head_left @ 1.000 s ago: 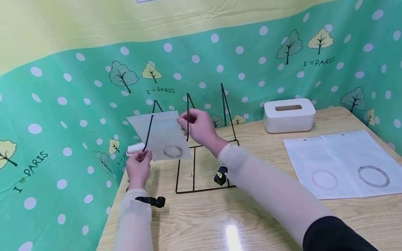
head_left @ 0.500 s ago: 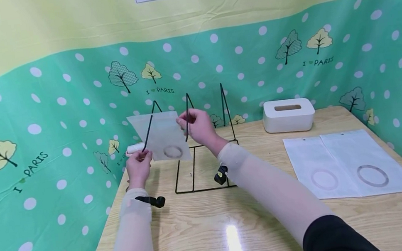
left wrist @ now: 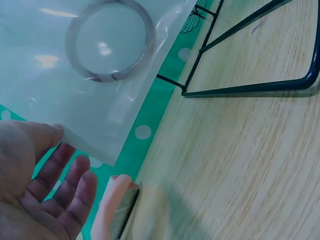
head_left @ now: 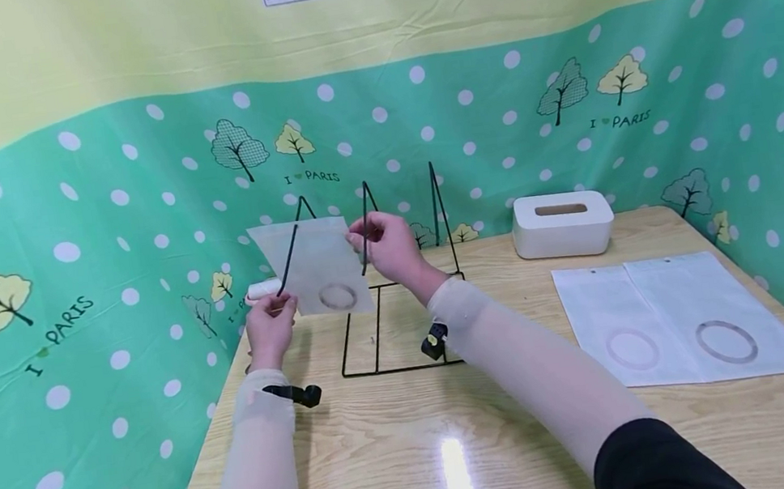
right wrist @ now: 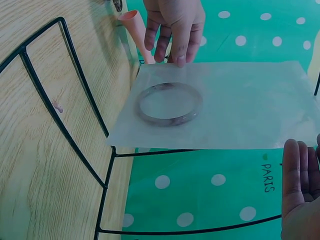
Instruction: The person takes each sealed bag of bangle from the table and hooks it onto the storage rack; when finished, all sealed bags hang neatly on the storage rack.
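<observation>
A translucent plastic bag (head_left: 316,258) with a greyish bangle (left wrist: 150,35) inside is held up over the left end of the black wire rack (head_left: 367,374). One slanting wire of the rack crosses in front of the bag in the head view. My left hand (head_left: 271,333) pinches the bag's lower left edge, its other fingers loosely bent below, as the left wrist view shows. Higher up, my right hand (head_left: 392,248) holds the opposite edge beside the middle upright; in the right wrist view its thumb side is cut off by the frame.
Two flat bags lie side by side on the right, a pale pink ring (head_left: 635,368) in one and a grey ring (head_left: 729,361) in the other. Behind them stands a white tissue box (head_left: 567,235). A pinkish tube-like object (right wrist: 135,30) sits beyond my left hand.
Both hands keep their places on the bag. The right wrist and sleeve have shifted very slightly to the right.
</observation>
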Demonstrator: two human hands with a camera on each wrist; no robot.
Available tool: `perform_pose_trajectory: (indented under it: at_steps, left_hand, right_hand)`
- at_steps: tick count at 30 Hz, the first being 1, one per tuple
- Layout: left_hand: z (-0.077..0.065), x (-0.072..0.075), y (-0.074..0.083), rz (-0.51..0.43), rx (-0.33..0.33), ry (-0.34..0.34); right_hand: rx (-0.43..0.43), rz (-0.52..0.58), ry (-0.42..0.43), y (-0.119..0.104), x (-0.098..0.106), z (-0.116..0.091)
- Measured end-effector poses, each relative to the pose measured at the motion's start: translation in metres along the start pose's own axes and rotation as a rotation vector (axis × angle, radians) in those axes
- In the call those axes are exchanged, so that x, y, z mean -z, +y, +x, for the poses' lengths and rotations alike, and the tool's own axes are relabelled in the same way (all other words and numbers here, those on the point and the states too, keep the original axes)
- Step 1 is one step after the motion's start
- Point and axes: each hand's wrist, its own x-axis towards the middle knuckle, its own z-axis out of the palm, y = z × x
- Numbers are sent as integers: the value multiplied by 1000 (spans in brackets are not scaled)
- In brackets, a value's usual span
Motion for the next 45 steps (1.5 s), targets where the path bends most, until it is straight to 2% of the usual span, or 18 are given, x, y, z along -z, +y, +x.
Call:
perform_pose_trajectory:
  at_steps: [6,12,19,25,30,38,45]
  left_hand:
    - [-3,3,-1,6,-1,6]
    - [-9,6,2,7,-44,69]
    - [-16,7,7,-71,-65,124]
    - [-23,10,9,-102,-106,146]
    - [-33,14,13,-94,-133,121]
    - [-52,15,16,-69,-193,75]
    - [-74,12,16,19,-156,-7]
  right_hand:
    - [-1,13,-11,-1,2,-1]
    - [23,-63,-26,-3,5,-9]
    - [54,-11,-80,-6,11,-21]
    - [80,-46,-118,-9,23,-33]
    - [117,-65,-138,-8,35,-43]
    - [141,-159,-177,-3,59,-62]
    - [192,-266,-141,1,90,-80]
